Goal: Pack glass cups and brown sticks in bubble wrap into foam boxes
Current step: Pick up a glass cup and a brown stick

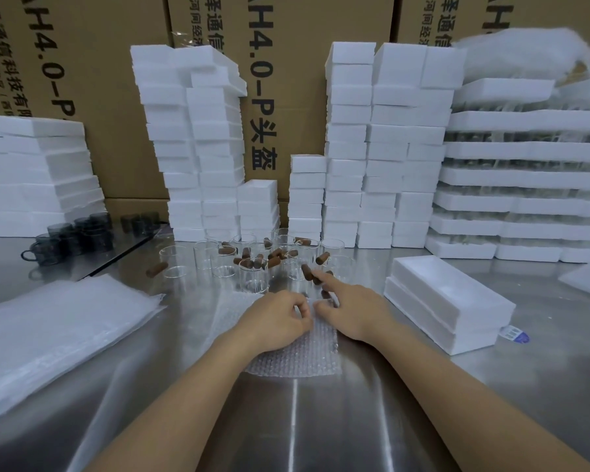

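the left hand [280,318] has its fingers curled in, pinching the far edge of the bubble wrap [297,356], which lies flat on the steel desk [372,420] just in front of the person. the right hand [351,308] is beside it, thumb on the same edge and index finger stretched straight out toward the brown sticks [276,255]. its other fingers are tucked under, and i cannot tell whether they hold the stick that shows just beneath them. whether a cup is already inside the fold is hidden by the hands.

the glass cups [252,275] stand upright and crowded just beyond the wrap, with sticks lying in, across and between them. an open foam box [450,301] waits near the right forearm.

the main risk, as i judge it, is that reaching finger. a poke or sweep into the cluster could tip a cup into its neighbours, and thin glass on bare steel may chip or roll. round sticks can also roll off once nudged. a second risk is the wrap itself: with only one edge pinched, the sheet could slip on the smooth desk or spring open, leaving glass poorly covered before it goes into the box. a loose roll may not fit the box's cavity either.
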Motion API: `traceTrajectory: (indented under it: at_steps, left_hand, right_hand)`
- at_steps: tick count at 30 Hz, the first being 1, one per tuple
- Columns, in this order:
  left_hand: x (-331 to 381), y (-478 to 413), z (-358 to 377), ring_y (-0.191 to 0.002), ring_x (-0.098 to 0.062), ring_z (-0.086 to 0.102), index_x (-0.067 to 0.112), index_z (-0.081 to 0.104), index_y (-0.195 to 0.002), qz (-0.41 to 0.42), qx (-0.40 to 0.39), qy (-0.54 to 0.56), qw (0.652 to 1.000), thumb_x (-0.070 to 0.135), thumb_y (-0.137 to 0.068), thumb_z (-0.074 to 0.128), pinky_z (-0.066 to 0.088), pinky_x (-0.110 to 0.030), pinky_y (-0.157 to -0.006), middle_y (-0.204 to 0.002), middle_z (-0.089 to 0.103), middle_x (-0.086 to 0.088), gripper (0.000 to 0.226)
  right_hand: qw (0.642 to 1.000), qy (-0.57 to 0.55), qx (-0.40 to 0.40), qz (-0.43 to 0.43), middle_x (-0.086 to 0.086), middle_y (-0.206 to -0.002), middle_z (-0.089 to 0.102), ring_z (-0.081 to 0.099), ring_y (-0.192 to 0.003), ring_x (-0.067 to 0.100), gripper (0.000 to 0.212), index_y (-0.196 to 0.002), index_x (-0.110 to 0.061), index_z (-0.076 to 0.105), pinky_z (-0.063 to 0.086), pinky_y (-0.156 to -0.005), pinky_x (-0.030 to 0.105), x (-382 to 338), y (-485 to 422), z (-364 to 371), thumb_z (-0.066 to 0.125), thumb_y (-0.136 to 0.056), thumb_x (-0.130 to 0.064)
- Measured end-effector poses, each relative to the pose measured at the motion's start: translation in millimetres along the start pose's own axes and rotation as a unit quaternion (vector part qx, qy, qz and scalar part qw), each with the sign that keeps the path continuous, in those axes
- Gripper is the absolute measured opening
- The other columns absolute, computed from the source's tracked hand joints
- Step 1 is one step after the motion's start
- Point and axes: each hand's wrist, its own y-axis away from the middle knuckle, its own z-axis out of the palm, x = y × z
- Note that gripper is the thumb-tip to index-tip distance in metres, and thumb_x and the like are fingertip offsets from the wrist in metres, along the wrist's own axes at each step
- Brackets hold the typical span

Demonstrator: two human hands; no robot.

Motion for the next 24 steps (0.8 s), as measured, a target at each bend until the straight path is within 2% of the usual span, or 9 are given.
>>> traceTrajectory:
  at_steps: [3, 6, 9, 11, 12, 15, 18, 21, 24]
  left_hand:
    - [0.3, 0.4, 0.0, -0.071, -0.009, 0.063, 0.031, 0.071, -0.087, -0.001, 0.001, 0.001, 1.0, 0.038, -0.096, 0.068, 0.044, -0.03, -0.063, -0.079, 0.069, 0.011, 0.012]
    - [0.4, 0.7, 0.4, -0.069, -0.008, 0.062, 0.033, 0.07, -0.087, 0.0, 0.001, -0.007, 1.0, 0.037, -0.096, 0.068, 0.043, -0.03, -0.062, -0.078, 0.068, 0.01, 0.01]
    - [1.1, 0.8, -0.6, -0.07, -0.006, 0.06, 0.033, 0.07, -0.087, 0.001, -0.001, -0.012, 1.0, 0.037, -0.097, 0.068, 0.041, -0.03, -0.061, -0.078, 0.066, 0.014, 0.01]
    - [1.9, 1.2, -1.3, -0.07, -0.005, 0.06, 0.032, 0.07, -0.088, 0.0, -0.003, -0.01, 1.0, 0.036, -0.097, 0.068, 0.04, -0.03, -0.061, -0.079, 0.065, 0.015, 0.01]
    - [2.0, 2.3, -1.6, -0.07, -0.006, 0.06, 0.032, 0.071, -0.089, 0.0, -0.005, -0.007, 1.0, 0.036, -0.098, 0.068, 0.041, -0.03, -0.061, -0.08, 0.066, 0.015, 0.01]
    - [3.8, 5.9, -2.6, -0.07, -0.006, 0.059, 0.032, 0.071, -0.09, -0.003, -0.008, -0.005, 1.0, 0.035, -0.099, 0.068, 0.041, -0.029, -0.062, -0.079, 0.067, 0.013, 0.01]
    - [7.2, 7.8, -3.5, -0.067, -0.005, 0.058, 0.032, 0.071, -0.089, -0.003, -0.011, -0.008, 1.0, 0.035, -0.099, 0.067, 0.04, -0.029, -0.061, -0.076, 0.065, 0.014, 0.01]
    - [10.3, 8.0, -3.1, -0.063, -0.003, 0.057, 0.033, 0.071, -0.087, -0.008, -0.004, 0.001, 1.0, 0.036, -0.098, 0.066, 0.041, -0.028, -0.061, -0.072, 0.065, 0.014, 0.012]
    - [12.9, 8.2, 0.9, -0.061, 0.0, 0.058, 0.033, 0.07, -0.083, -0.01, 0.024, 0.024, 0.999, 0.036, -0.096, 0.066, 0.042, -0.028, -0.063, -0.069, 0.066, 0.016, 0.014]
  right_hand:
    - [0.999, -0.023, 0.022, 0.011, -0.016, -0.136, 0.067, 0.066, -0.119, 0.021, 0.063, -0.15, -0.053, 0.034, 0.048, -0.091, 0.037, -0.3, 2.3, 3.8, 0.043, -0.088, -0.06]
    - [0.993, -0.093, 0.068, 0.033, -0.014, -0.13, 0.071, 0.069, -0.112, 0.019, 0.045, -0.138, -0.046, 0.05, 0.053, -0.094, 0.037, 5.0, 3.0, 5.4, 0.054, -0.093, -0.053]
    - [0.97, -0.197, 0.124, 0.062, -0.014, -0.108, 0.075, 0.074, -0.082, 0.009, 0.019, -0.117, -0.044, 0.063, 0.056, -0.076, 0.031, 9.6, 6.4, 3.0, 0.061, -0.098, -0.045]
    - [0.95, -0.262, 0.144, 0.086, -0.009, -0.093, 0.074, 0.072, -0.055, 0.012, 0.005, -0.104, -0.042, 0.065, 0.058, -0.057, 0.032, 9.4, 13.0, -1.3, 0.062, -0.101, -0.041]
    - [0.938, -0.294, 0.154, 0.103, -0.003, -0.088, 0.073, 0.071, -0.051, 0.015, 0.004, -0.1, -0.04, 0.066, 0.058, -0.053, 0.033, 8.8, 17.4, -3.5, 0.063, -0.101, -0.037]
    - [0.895, -0.385, 0.155, 0.164, 0.015, -0.085, 0.07, 0.073, -0.056, 0.022, 0.007, -0.098, -0.024, 0.068, 0.056, -0.057, 0.036, 10.4, 32.5, -12.8, 0.063, -0.102, -0.027]
    - [0.859, -0.455, 0.118, 0.202, 0.013, -0.082, 0.066, 0.072, -0.058, 0.019, 0.013, -0.102, -0.013, 0.065, 0.054, -0.059, 0.03, 13.3, 48.8, -21.9, 0.059, -0.105, -0.024]
    - [0.837, -0.49, 0.104, 0.22, 0.01, -0.08, 0.065, 0.069, -0.055, 0.015, 0.012, -0.104, -0.013, 0.063, 0.048, -0.05, 0.022, 8.5, 55.7, -27.9, 0.058, -0.107, -0.024]
    - [0.824, -0.511, 0.108, 0.22, 0.008, -0.081, 0.067, 0.071, -0.057, 0.017, 0.01, -0.103, -0.017, 0.062, 0.041, -0.051, 0.024, -0.9, 54.0, -31.1, 0.058, -0.107, -0.025]
